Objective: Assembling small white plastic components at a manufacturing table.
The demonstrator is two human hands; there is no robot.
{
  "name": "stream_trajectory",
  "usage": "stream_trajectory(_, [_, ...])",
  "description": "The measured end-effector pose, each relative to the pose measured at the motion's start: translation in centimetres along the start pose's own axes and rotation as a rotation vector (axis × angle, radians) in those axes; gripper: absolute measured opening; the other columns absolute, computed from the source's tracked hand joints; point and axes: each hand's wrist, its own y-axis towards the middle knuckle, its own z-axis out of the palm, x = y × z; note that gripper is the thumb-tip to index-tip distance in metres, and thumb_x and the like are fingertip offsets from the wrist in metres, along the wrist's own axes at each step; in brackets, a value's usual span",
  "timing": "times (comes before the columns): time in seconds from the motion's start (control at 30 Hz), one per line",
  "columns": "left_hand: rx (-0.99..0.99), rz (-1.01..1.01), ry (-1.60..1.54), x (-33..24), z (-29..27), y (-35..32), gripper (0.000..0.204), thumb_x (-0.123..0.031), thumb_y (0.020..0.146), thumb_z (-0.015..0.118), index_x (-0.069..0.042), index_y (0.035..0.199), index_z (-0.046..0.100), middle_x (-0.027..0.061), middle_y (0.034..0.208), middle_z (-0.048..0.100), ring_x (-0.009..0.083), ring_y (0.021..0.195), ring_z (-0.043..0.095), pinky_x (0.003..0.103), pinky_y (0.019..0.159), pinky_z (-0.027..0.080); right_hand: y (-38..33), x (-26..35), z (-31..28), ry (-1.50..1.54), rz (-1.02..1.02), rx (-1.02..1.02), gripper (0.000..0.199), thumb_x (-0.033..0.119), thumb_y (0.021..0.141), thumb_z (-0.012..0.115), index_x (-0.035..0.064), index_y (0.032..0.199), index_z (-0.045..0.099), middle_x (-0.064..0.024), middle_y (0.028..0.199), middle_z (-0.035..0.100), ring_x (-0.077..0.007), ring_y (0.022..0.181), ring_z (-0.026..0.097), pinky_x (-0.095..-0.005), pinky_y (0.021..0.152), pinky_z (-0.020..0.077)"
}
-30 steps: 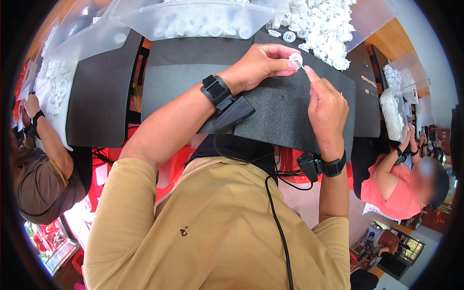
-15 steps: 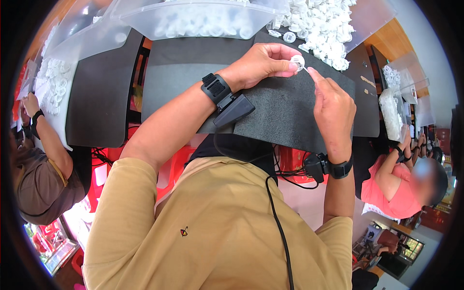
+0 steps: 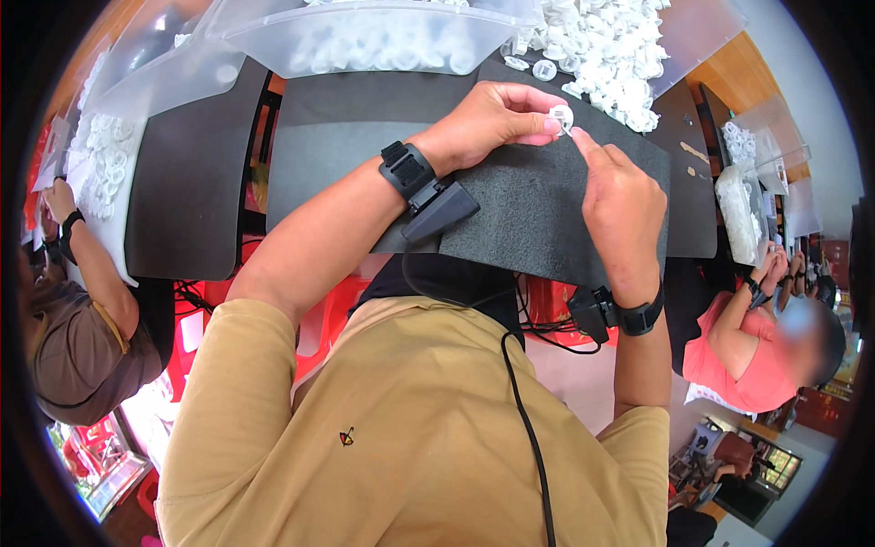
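Note:
My left hand (image 3: 499, 117) pinches a small round white plastic part (image 3: 563, 115) between thumb and fingertips, above the dark mat (image 3: 538, 205). My right hand (image 3: 624, 205) has its index finger pointing at the part's lower right edge, with the other fingers curled in. A thin pale sliver shows between that fingertip and the part. Whether it is a tool or belongs to the part, I cannot tell. Black straps with small devices sit on both my wrists.
Beyond my hands, a heap of white plastic parts (image 3: 602, 55) lies at the back right. A translucent bin (image 3: 365, 46) of similar parts stands at the back. Co-workers sit on the left (image 3: 91, 337) and right (image 3: 743, 351). A black cable (image 3: 524, 419) hangs down my front.
My right hand has shifted slightly left, and its fingertip is closer to the white part. The part has turned a little in my left hand, which stays in place.

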Motion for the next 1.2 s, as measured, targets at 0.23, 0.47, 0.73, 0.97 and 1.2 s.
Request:
stream_trajectory(0.23, [0.018,0.018,0.120,0.1,-0.1,0.0,0.036,-0.010,0.086,0.068,0.000,0.119,0.060,0.0078,0.105,0.066,0.0115,0.091,0.063,0.024,0.083,0.053,0.8,-0.5,-1.3,-0.038,0.044,0.171,0.028,0.010,0.083,0.055,0.0156,0.107,0.068,-0.0077,0.078,0.063,-0.0293,0.069,0.064,-0.0388,0.059,0.0505])
stream_trajectory(0.47, [0.142,-0.013,0.074,-0.9,0.0,-0.3,0.032,-0.013,0.086,0.069,-0.003,0.115,0.060,0.0041,0.102,0.065,0.0106,0.092,0.063,0.024,0.083,0.052,1.6,-2.9,0.9,1.027,0.331,0.060,0.032,0.012,0.083,0.068,0.0034,0.114,0.065,0.0038,0.076,0.059,-0.0042,0.062,0.049,-0.0216,0.055,0.0411])
stream_trajectory(0.73, [0.061,0.087,0.055,-0.7,0.6,-0.2,0.034,-0.011,0.085,0.069,-0.003,0.117,0.059,0.0033,0.104,0.064,0.0094,0.092,0.061,0.023,0.083,0.051,2.0,-1.8,5.6,1.621,0.588,-0.002,0.015,0.008,0.087,0.065,-0.0009,0.098,0.064,0.0029,0.071,0.056,-0.0006,0.050,0.041,-0.0171,0.042,0.0281])
stream_trajectory(0.97, [0.022,0.061,0.046,0.0,0.0,-0.1,0.038,-0.009,0.085,0.068,-0.002,0.121,0.057,0.0043,0.108,0.063,0.0097,0.093,0.061,0.024,0.086,0.051,2.3,-1.0,5.1,1.478,0.585,-0.066,0.014,0.010,0.089,0.063,-0.0005,0.099,0.063,0.0000,0.072,0.059,-0.0038,0.051,0.046,-0.0191,0.045,0.0318])
stream_trajectory(1.2, [0.018,0.083,0.075,0.0,-0.1,-0.1,0.038,-0.006,0.086,0.066,-0.002,0.123,0.057,0.0058,0.109,0.063,0.0104,0.095,0.062,0.025,0.086,0.052,0.6,-1.0,0.4,0.651,0.265,-0.071,0.034,0.003,0.087,0.053,0.0145,0.117,0.064,-0.0096,0.074,0.062,-0.0195,0.066,0.061,-0.0322,0.063,0.0478])
